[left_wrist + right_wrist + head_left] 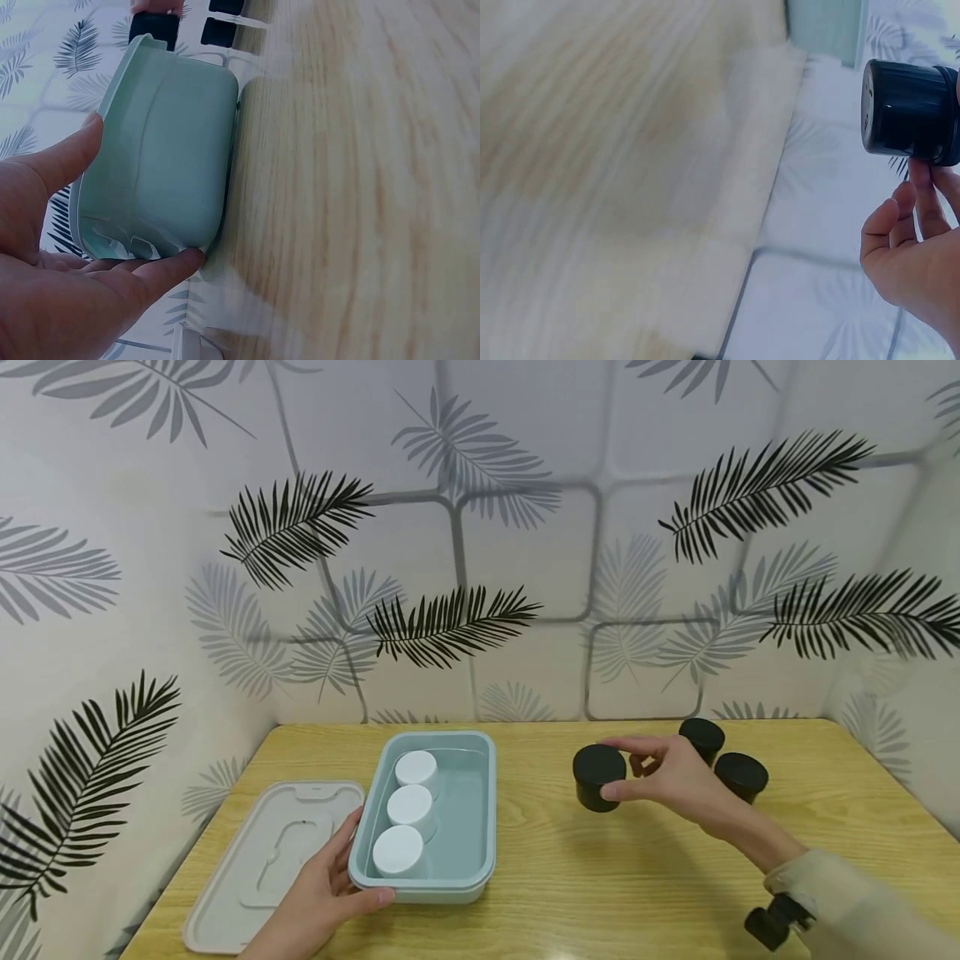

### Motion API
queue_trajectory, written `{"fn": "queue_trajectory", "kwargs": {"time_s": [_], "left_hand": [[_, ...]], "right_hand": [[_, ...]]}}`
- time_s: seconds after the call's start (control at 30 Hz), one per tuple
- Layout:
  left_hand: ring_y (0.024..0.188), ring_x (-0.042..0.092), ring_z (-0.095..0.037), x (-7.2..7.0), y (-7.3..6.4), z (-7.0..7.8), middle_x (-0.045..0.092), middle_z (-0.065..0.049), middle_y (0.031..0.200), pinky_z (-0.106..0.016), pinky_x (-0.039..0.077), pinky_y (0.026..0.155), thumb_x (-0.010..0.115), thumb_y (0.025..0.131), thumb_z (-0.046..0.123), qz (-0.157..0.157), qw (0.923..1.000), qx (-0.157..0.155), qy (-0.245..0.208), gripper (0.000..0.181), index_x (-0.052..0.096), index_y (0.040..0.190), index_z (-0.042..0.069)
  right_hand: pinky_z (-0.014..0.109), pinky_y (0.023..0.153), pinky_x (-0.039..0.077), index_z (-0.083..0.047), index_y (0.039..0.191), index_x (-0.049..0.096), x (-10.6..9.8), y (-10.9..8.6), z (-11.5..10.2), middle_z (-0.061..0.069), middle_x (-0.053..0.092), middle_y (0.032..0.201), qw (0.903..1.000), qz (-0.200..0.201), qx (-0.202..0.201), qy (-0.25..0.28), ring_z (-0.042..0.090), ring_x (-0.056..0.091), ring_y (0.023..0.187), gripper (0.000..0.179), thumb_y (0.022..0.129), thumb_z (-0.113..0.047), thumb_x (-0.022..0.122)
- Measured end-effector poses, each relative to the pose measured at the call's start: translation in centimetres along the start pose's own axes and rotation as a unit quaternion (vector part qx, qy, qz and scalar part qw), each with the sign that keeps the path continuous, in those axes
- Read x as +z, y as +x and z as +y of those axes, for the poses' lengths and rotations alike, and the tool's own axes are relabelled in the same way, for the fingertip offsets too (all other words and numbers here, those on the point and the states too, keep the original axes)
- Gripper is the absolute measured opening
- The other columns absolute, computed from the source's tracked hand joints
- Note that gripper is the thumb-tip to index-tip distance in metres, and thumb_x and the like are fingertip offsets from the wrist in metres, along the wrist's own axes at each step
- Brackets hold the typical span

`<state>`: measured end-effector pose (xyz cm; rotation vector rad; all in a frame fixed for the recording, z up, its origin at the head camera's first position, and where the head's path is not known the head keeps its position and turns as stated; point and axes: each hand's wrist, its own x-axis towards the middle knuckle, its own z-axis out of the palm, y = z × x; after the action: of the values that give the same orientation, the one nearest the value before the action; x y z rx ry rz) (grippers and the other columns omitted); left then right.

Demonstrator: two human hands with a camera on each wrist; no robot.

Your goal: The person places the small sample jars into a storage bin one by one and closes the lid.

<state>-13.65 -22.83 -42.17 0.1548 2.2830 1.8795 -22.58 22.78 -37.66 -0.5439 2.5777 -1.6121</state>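
Note:
A pale green plastic box point(463, 818) stands on the table, with three white-lidded jars point(399, 852) in a row along its left side. My left hand point(322, 893) grips the box's near left corner; in the left wrist view its thumb point(79, 154) lies on the rim and the fingers reach round the side. My right hand point(678, 781) pinches a black-lidded jar point(598, 781) between thumb and fingers, upright above the table to the right of the box. From the right wrist view, the dark jar point(911, 112) shows its base, apart from the tabletop.
Two more black jars point(741, 775) stand at the back right, partly behind my right hand. Left of the box lies a flat whitish lid point(288, 852) on the wooden table point(555, 893). A leaf-patterned wall point(525, 677) closes off the back.

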Motion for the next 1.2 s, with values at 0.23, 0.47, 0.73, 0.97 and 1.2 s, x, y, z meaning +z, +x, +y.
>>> {"fn": "queue_trajectory", "kwargs": {"time_s": [0.23,0.47,0.73,0.97,1.2], "left_hand": [[0.147,0.041,-0.039,0.0,0.0,0.1,0.029,-0.022,0.168,-0.026,0.048,0.102,0.087,0.089,0.014,-0.001,1.0000,-0.004,-0.003,0.109,0.014,0.170,0.010],[0.150,0.037,-0.037,-0.1,-0.1,0.2,0.026,-0.021,0.170,-0.023,0.045,0.104,0.087,0.090,0.013,-0.005,1.0000,0.006,0.000,0.110,0.013,0.170,0.009],[0.149,0.038,-0.037,0.0,-0.2,0.3,0.028,-0.020,0.170,-0.023,0.045,0.103,0.087,0.089,0.013,0.000,1.0000,0.004,-0.001,0.110,0.014,0.170,0.009],[0.149,0.040,-0.036,0.0,-0.1,0.4,0.028,-0.019,0.170,-0.027,0.047,0.106,0.088,0.089,0.016,0.008,0.9999,-0.009,0.006,0.109,0.015,0.170,0.011],[0.148,0.041,-0.037,0.0,-0.2,0.1,0.031,-0.022,0.168,-0.024,0.046,0.104,0.088,0.088,0.014,0.004,1.0000,0.001,0.000,0.110,0.015,0.170,0.010]], "right_hand": [[0.034,0.061,0.037,-0.018,0.136,0.073,3.2,3.2,-2.1,0.011,0.063,0.122,0.9998,0.000,-0.019,0.003,0.028,0.047,0.089,0.059,0.082,-0.029,0.094],[0.032,0.060,0.032,-0.016,0.132,0.076,6.2,6.1,-4.6,0.008,0.063,0.127,0.9988,0.001,-0.043,0.023,0.026,0.044,0.091,0.056,0.080,-0.028,0.095],[0.030,0.066,0.035,-0.017,0.128,0.079,9.3,8.8,-5.6,0.002,0.069,0.130,0.9981,-0.005,-0.044,0.042,0.024,0.050,0.094,0.054,0.078,-0.025,0.096],[0.032,0.067,0.033,-0.014,0.133,0.076,11.4,10.3,-5.6,0.005,0.068,0.136,0.9984,-0.010,-0.030,0.047,0.023,0.048,0.087,0.058,0.080,-0.025,0.095],[0.040,0.100,0.044,-0.012,0.131,0.077,12.9,11.4,-4.5,0.002,0.066,0.133,0.9977,-0.013,-0.037,0.055,0.023,0.052,0.107,0.055,0.080,-0.021,0.095]]}}
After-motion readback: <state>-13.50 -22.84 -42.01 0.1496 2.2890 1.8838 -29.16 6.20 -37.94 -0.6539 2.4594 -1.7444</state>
